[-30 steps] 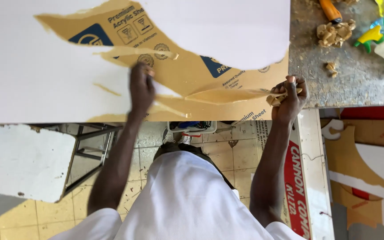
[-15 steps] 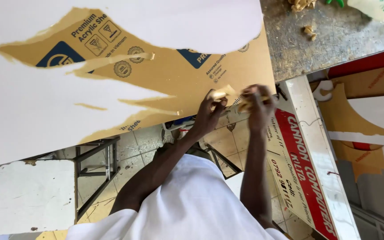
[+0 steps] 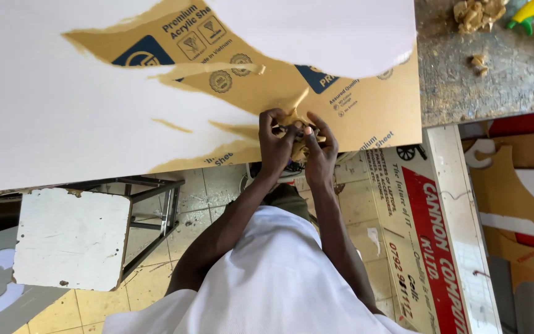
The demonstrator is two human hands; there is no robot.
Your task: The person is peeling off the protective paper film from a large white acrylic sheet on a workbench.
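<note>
On a workbench (image 3: 495, 93), a white plastic sheet (image 3: 63, 111) is shown mostly stripped of brown backing paper (image 3: 366, 111), a crumpled scrap (image 3: 298, 137) being held between left hand (image 3: 276, 145) and right hand (image 3: 321, 151).

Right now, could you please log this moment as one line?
left hand: on paper scrap | right hand: on paper scrap | white sheet: brown backing partly peeled | bench: more scraps

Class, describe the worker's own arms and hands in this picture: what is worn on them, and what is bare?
Both forearms are bare down to the wrists. The left hand and right hand wear no gloves; no rings or watch are visible. A white garment covers the torso.
</note>
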